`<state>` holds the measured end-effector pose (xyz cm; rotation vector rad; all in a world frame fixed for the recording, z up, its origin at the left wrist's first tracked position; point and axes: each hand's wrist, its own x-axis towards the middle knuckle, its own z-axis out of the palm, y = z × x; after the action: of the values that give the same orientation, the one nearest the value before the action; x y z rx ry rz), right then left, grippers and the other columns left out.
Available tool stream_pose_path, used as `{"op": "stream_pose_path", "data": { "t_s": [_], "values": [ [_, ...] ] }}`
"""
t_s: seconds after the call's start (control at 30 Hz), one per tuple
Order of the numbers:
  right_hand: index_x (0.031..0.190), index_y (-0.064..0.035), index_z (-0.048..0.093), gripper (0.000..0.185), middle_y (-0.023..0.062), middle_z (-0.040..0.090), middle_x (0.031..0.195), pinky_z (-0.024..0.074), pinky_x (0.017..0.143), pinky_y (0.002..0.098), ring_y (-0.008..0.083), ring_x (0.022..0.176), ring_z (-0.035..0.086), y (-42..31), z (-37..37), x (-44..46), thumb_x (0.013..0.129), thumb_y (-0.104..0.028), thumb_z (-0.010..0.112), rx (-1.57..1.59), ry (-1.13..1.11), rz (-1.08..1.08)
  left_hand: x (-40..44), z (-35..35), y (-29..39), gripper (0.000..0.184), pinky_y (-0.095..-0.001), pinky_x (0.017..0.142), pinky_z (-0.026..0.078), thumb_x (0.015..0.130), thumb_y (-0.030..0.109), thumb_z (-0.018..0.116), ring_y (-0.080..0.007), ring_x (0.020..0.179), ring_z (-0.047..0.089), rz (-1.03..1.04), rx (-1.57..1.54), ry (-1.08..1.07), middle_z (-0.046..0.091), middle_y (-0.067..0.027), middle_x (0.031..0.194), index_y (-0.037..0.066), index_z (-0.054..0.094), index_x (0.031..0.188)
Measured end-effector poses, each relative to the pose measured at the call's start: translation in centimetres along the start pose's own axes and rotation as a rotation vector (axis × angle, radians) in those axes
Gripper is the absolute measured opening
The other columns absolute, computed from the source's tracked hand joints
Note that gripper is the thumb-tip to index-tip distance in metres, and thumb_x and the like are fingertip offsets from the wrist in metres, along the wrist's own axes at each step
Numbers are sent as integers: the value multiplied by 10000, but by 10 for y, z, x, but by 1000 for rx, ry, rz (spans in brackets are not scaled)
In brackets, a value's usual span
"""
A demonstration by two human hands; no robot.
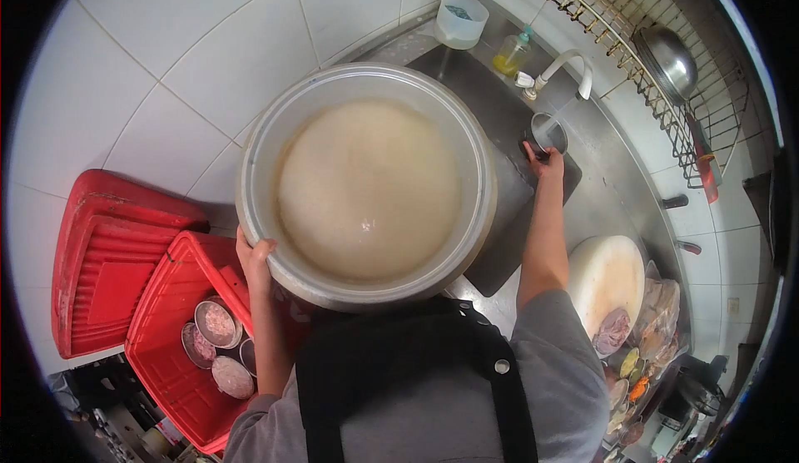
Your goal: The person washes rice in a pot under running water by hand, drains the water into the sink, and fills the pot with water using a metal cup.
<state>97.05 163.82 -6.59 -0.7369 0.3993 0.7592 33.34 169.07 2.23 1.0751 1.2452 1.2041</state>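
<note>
A large metal pot [358, 297] full of cloudy, pale beige liquid [370, 184] stands in front of me, partly over the sink. My left hand [255, 259] is closed on the pot's rim at its near left side, thumb over the top edge. With my arm stretched out over the sink [520, 242], my right hand [545, 162] grips a small metal cup [549, 133]. The cup is tilted beneath the white curved faucet [570, 62], and what looks like water runs toward it. My fingers are partly hidden behind the cup.
A red bin [166, 363] holding metal bowls of pinkish food stands at left beside its red lid [112, 280]. A soap bottle [512, 49] and white tub [461, 22] sit behind the sink. At right are a round cutting board [599, 276] with meat and a wire rack [649, 55].
</note>
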Motion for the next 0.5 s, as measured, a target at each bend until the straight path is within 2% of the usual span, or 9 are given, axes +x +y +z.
{"op": "stream_pose_path", "data": {
  "t_s": [0.03,0.1,0.23,0.3,0.5],
  "values": [
    [1269,6,347,542,239,204,1405,470,920,626,506,1261,233,0,-5,8,742,36,468,0,-4,1,0,0,1,517,-267,726,435,594,127,553,-163,785,531,3,-2,3,563,-80,917,-42,497,1079],
    [1278,-2,336,554,245,164,1421,464,922,634,518,1280,183,0,-11,13,743,25,476,4,-148,27,1,2,1,518,-267,725,437,592,121,551,-163,784,535,9,0,0,563,-78,917,-41,499,1081],
    [1298,3,314,564,250,132,1437,462,929,630,525,1307,114,4,-3,2,754,22,462,-17,-26,-6,2,-1,-1,553,-281,734,437,594,131,545,-173,800,530,-5,-5,-28,552,-88,933,-35,488,1118],
    [1366,-54,296,619,219,303,1375,420,968,639,438,1241,364,4,2,-2,767,59,403,6,100,32,2,0,-2,558,-284,747,440,599,129,545,-179,811,532,0,-45,-26,550,-93,952,-36,482,1128],
    [1370,-41,284,612,218,315,1365,426,969,629,427,1230,377,5,1,-6,775,50,399,-43,61,14,1,-2,-7,543,-282,741,453,594,121,544,-180,798,555,10,-71,3,572,-95,936,-47,491,1108]
  ]
}}
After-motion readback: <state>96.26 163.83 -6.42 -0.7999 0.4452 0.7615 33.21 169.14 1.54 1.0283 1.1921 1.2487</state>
